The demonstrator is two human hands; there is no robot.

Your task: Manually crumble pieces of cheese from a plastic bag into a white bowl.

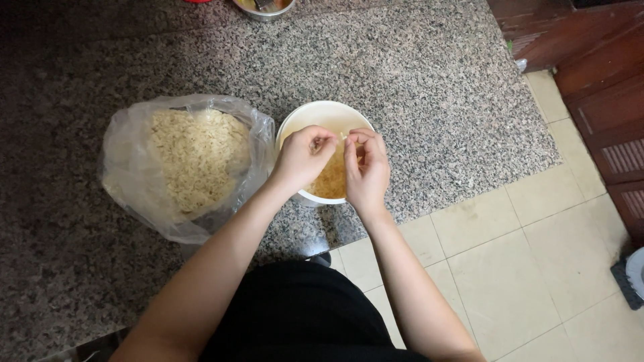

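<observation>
Over the white bowl (320,115) on the granite worktop (429,87), my left hand (303,157) and right hand (365,167) pinched one small pale piece (343,136) together, apparently splitting it; the pieces would likely drop in next.

A bowl (315,117) sits on the counter (429,87), near its front edge; a heap of small bits (330,179) lies in the bowl; both hands are over it, the left hand (303,157) beside the right hand (365,167); a bag (127,154) of grains (198,157) stands just left of the bowl, touching it; a dish (265,8) sits far behind; the floor (523,268) lies to the right.
</observation>
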